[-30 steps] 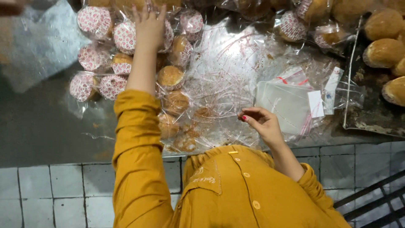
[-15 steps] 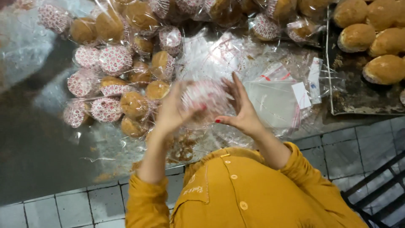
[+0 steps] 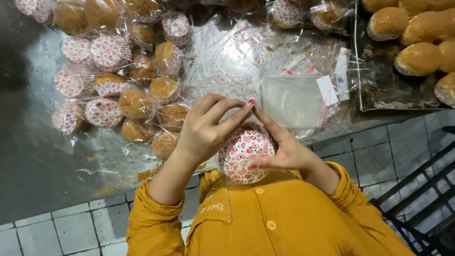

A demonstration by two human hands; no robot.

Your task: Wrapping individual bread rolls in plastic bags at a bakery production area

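Observation:
Close to my chest, both hands hold one cupcake (image 3: 245, 155) in a white paper cup with red hearts, wrapped in a clear plastic bag. My left hand (image 3: 208, 128) grips it from the left and above. My right hand (image 3: 279, 144) cradles it from the right, thumb on the cup's side. The fingertips of both hands meet at the bag's top edge above the cupcake. My sleeves and shirt are mustard yellow.
Several bagged cupcakes (image 3: 137, 80) lie piled on the metal table (image 3: 42, 156) to the left. A stack of empty clear bags (image 3: 294, 97) lies to the right, with loose plastic behind it. A dark tray (image 3: 379, 90) of bare buns stands at the far right. Tiled floor is below.
A second ago my left hand reached far into the pile while my right rested by the bags. Both hands have since come together and drawn the bagged cupcake toward my chest.

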